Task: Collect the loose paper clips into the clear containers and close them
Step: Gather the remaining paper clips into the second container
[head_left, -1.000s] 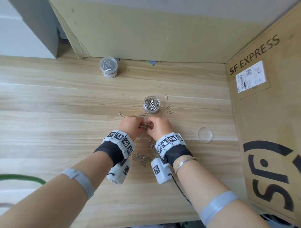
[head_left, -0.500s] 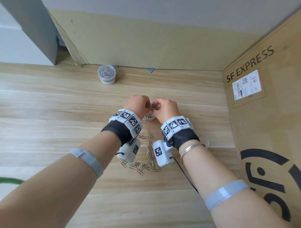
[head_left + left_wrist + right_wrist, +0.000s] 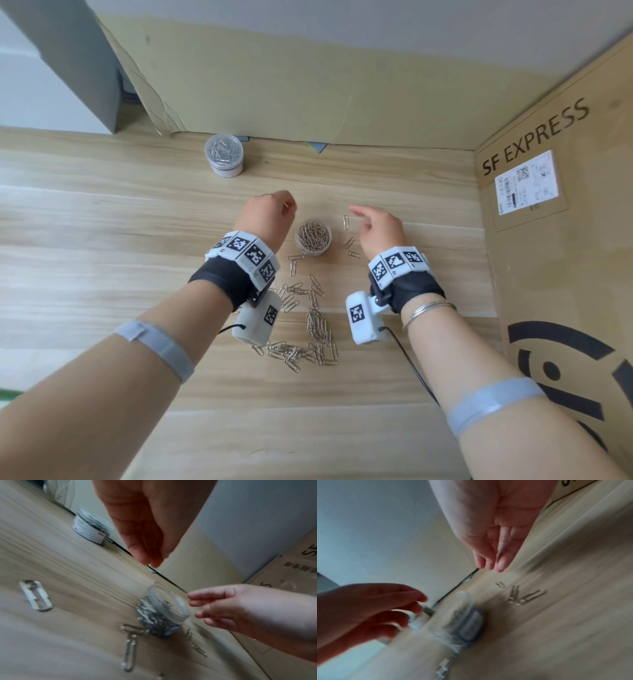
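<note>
A: Head view puts the open container (image 3: 313, 237) mid-table, nearly full of clips, between my left hand (image 3: 265, 216) and right hand (image 3: 380, 228). A moment ago both pinched one bunch right over it.

B: And now?

A: Both hands are apart and empty, fingers loosely extended. I judge that bunch landed inside. The loose pile (image 3: 310, 329) nearer me remains; the closed container (image 3: 224, 160) sits far back.

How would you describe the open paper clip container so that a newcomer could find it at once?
On the wooden table, look between the left hand and the right hand. The open container stands there, lidless and full of clips. The other container, near the back wall, is closed.
</note>
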Demonstrator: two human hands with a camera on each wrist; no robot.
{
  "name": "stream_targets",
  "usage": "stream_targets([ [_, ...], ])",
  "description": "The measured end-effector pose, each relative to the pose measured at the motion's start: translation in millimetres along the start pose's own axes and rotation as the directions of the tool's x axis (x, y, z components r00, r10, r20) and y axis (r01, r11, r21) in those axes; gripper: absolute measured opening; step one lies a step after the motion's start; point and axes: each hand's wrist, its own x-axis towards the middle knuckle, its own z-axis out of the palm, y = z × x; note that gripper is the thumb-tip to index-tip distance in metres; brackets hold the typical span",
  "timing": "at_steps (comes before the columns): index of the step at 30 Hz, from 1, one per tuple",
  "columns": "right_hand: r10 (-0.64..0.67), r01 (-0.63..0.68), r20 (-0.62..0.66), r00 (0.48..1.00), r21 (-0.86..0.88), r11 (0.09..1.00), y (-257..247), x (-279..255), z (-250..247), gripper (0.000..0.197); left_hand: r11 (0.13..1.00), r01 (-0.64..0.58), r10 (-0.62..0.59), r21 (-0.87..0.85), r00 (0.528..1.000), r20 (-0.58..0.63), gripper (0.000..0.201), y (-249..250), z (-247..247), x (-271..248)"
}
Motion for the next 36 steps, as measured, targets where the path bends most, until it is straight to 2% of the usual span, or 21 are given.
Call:
stream_targets([
  [2, -0.022, 0.029, 0.057, 0.998, -0.118, 0.993, 10, -1, 5, 0.058, 0.996, 0.06, -0.061, 0.073, 0.998, 0.012, 0.022, -13, 0, -2],
  [4, -0.037, 0.05, 0.091, 0.995, -0.145, 0.988, 18, -3, 13, 0.059, 0.985, 0.112, -0.124, 0.135, 0.988, 0.087, 0.025, -26, 2, -8],
  [9, -0.081, 0.088, 0.09, 0.993, -0.074, 0.993, 23, -5, 26, 0.033, 0.961, 0.196, -0.224, 0.193, 0.965, 0.138, 0.026, -40, 12, -25],
  [15, -0.148, 0.15, 0.098, 0.984, -0.013, 0.989, 27, -27, 41, 0.019, 0.964, 0.16, -0.204, 0.211, 0.958, 0.202, 0.02, -33, 26, -40],
  [20, -0.187, 0.191, 0.2, 0.962, 0.002, 0.982, 22, -50, 52, 0.016, 0.978, 0.122, -0.167, 0.168, 0.942, 0.29, 0.021, -29, 34, -50],
  [22, -0.17, 0.174, 0.163, 0.972, -0.012, 0.985, 22, -52, 51, 0.016, 0.979, 0.14, -0.174, 0.149, 0.953, 0.248, 0.02, -30, 31, -50],
  [25, -0.032, 0.033, 0.014, 0.999, -0.058, 0.998, 29, -49, 51, 0.013, 0.972, 0.162, -0.193, 0.171, 0.964, 0.181, 0.029, -33, 25, -49],
  [27, 0.044, -0.043, 0.009, 0.999, -0.099, 0.994, 30, -52, 54, 0.012, 0.979, 0.141, -0.174, 0.148, 0.955, 0.242, 0.039, -33, 24, -51],
  [30, 0.045, -0.033, 0.093, 0.995, -0.124, 0.992, 19, -64, 61, 0.012, 0.987, 0.037, -0.082, 0.155, 0.951, 0.297, 0.04, -29, 30, -59],
  [32, 0.028, -0.015, 0.136, 0.99, -0.094, 0.995, 11, -73, 64, 0.011, 0.984, -0.028, -0.03, 0.174, 0.946, 0.321, 0.039, -26, 35, -64],
  [36, 0.041, -0.045, 0.173, 0.984, 0.02, 0.999, 6, -82, 68, 0.014, 0.975, -0.122, 0.034, 0.185, 0.908, 0.418, 0.033, -23, 33, -73],
])
